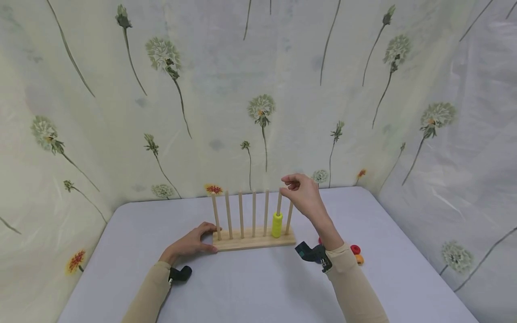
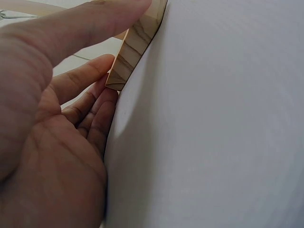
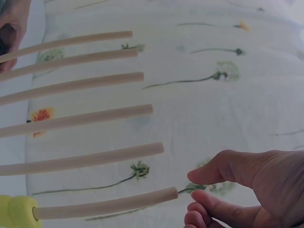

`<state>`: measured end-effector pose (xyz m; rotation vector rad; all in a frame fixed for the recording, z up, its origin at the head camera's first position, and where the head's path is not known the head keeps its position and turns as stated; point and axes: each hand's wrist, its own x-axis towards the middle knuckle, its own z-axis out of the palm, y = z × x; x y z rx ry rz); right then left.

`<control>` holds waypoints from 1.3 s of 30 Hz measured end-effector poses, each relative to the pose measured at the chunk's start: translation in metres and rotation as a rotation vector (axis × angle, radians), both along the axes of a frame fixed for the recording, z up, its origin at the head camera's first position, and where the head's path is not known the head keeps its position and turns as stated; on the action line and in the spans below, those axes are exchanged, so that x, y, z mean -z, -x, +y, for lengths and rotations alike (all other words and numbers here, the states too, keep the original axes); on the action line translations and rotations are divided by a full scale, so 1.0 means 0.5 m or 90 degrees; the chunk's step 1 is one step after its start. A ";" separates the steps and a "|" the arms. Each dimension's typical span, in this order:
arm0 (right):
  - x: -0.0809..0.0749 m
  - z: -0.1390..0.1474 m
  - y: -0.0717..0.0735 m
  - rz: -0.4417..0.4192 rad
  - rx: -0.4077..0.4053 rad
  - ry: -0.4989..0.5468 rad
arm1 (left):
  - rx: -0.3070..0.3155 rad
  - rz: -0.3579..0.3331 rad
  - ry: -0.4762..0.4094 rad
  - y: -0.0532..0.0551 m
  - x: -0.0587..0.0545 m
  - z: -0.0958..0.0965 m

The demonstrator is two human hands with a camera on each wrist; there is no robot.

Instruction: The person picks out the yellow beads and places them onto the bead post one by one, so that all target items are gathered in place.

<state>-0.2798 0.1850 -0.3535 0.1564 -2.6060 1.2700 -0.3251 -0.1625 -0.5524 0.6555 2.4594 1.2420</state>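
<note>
A wooden peg stand [image 1: 254, 243] with several upright pegs is on the table. My left hand [image 1: 191, 242] grips its left end, thumb along the front edge and fingers round the back; the grained end of the base [image 2: 133, 50] shows in the left wrist view. Yellow beads [image 1: 276, 225] are stacked low on the second peg from the right. Above that peg is my right hand [image 1: 304, 197], thumb and index finger parted with nothing between them. In the right wrist view the fingertips are just beyond the bare tip of the peg [image 3: 109, 204].
To the right of the stand, near my right forearm, lie a red bead [image 1: 355, 249] and an orange bead [image 1: 359, 259]. Another bit of red shows beside the wrist, mostly hidden. Behind the table [image 1: 242, 287] hangs a dandelion-patterned curtain [image 1: 218, 89].
</note>
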 end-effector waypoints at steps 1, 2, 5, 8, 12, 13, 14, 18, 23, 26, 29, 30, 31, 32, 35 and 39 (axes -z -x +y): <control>0.000 0.000 0.000 -0.001 0.001 0.001 | 0.000 -0.001 0.000 -0.001 0.000 0.000; 0.001 0.000 0.000 -0.002 0.002 0.001 | 0.000 -0.001 -0.002 -0.001 0.001 0.000; 0.002 0.001 0.000 -0.005 0.003 0.006 | 0.000 -0.004 -0.008 -0.001 0.001 0.002; 0.002 0.003 0.000 -0.006 0.001 0.014 | -0.001 0.000 -0.006 0.000 0.002 0.002; 0.004 0.008 -0.001 -0.011 -0.003 0.028 | 0.000 -0.002 -0.001 -0.001 0.001 0.001; 0.005 0.009 -0.001 -0.014 -0.004 0.031 | 0.001 -0.003 0.001 -0.001 0.000 0.001; 0.005 0.010 -0.001 -0.016 -0.006 0.036 | 0.001 -0.004 0.000 -0.002 0.000 0.002; 0.006 0.015 -0.003 -0.014 -0.022 0.059 | 0.003 -0.003 0.002 -0.002 -0.001 0.002; 0.012 0.022 -0.002 -0.003 -0.033 0.068 | 0.002 -0.003 0.003 -0.004 -0.002 0.001; 0.015 0.026 -0.001 0.007 -0.042 0.077 | 0.001 -0.004 -0.001 -0.004 -0.003 0.001; 0.020 0.032 0.000 0.019 -0.056 0.087 | -0.001 -0.005 -0.004 -0.003 -0.004 0.002; 0.021 0.034 0.000 0.022 -0.061 0.088 | -0.001 -0.005 -0.004 -0.002 -0.004 0.003; 0.023 0.036 0.001 0.025 -0.067 0.088 | -0.002 -0.006 -0.003 -0.001 -0.003 0.003; 0.026 0.039 0.001 0.027 -0.073 0.088 | -0.003 -0.006 -0.002 -0.001 -0.003 0.003; 0.032 0.046 0.001 0.030 -0.094 0.090 | -0.004 -0.007 0.000 0.000 -0.002 0.004; 0.041 0.058 0.001 0.031 -0.131 0.105 | -0.002 -0.005 0.000 0.000 -0.003 0.004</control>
